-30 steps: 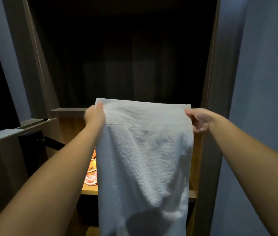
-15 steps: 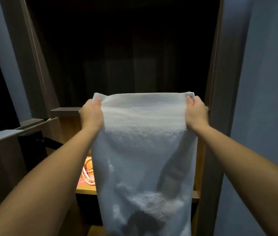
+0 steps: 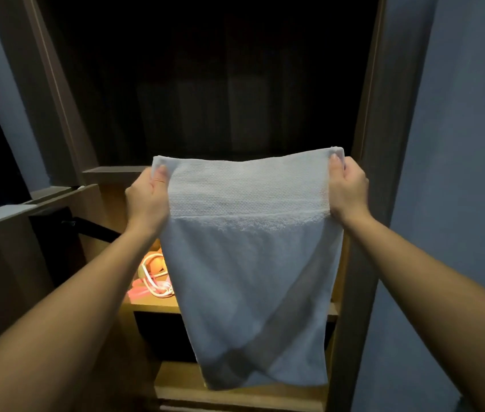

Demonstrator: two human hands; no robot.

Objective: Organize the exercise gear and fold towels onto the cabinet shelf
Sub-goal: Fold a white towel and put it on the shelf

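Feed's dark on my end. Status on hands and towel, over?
Left hand and right hand each pinch a top corner. White towel hangs open before the lit shelf. Pink cord sits on shelf's left side.

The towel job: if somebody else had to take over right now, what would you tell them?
Left hand: pinching the top left corner of the white towel.
Right hand: pinching the top right corner.
The towel hangs open in front of the cabinet, not yet folded.
A pink and white cord bundle lies on the lit shelf behind the towel's left edge.
Left to do: fold the towel and set it on the shelf.
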